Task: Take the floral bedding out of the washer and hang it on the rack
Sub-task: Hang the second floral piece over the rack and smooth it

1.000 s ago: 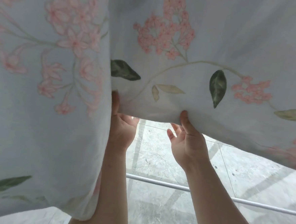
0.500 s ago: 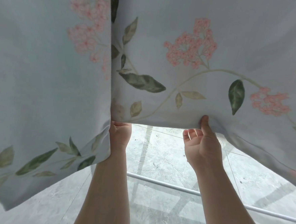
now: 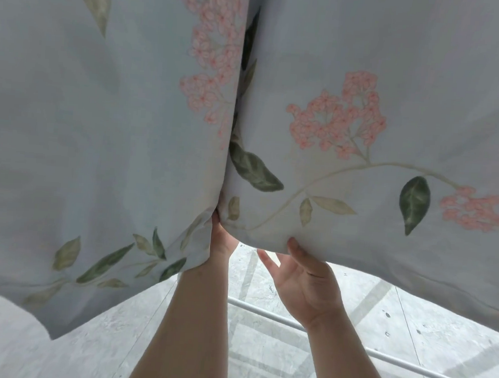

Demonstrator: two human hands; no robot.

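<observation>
Grey marbled floor (image 3: 260, 352) below both hands, crossed by a white rack bar (image 3: 407, 365) under the right wrist. Above, floral bedding (image 3: 368, 79) hanging in two panels, top cut off. Left hand (image 3: 222, 241) half buried in the fold between panels, grip impossible to tell. Right hand (image 3: 304, 281) loosely spread, thumb tip against the hem, only one straight finger plainly seen.

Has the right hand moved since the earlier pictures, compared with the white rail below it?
Yes. The right hand has moved left and down: its wrist now overlaps the white rail, and it is nearer the left hand.
</observation>
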